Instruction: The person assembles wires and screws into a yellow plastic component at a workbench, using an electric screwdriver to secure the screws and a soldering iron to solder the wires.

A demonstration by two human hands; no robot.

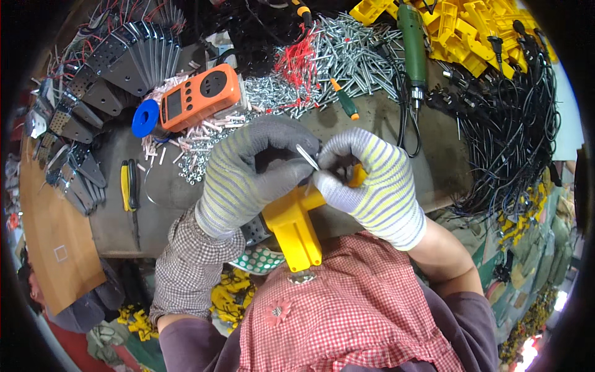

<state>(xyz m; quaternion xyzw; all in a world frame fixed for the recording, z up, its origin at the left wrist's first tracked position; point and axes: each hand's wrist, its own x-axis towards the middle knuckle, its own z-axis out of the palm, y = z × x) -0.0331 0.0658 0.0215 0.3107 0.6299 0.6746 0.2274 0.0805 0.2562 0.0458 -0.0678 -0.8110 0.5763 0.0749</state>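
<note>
One thin metal rod [307, 157] in play: your right hand [381, 186] pinches its lower end, left hand [235, 170] curls narrow beside it, grip unclear. Yellow plastic part [291, 226] sits below, toward your apron [353, 297]. Looks like rod positioning; next move probably calls for steady aim

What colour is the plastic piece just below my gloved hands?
The plastic piece is yellow, best seen in the head view.

Close head-height fisheye view, facing downward
</note>
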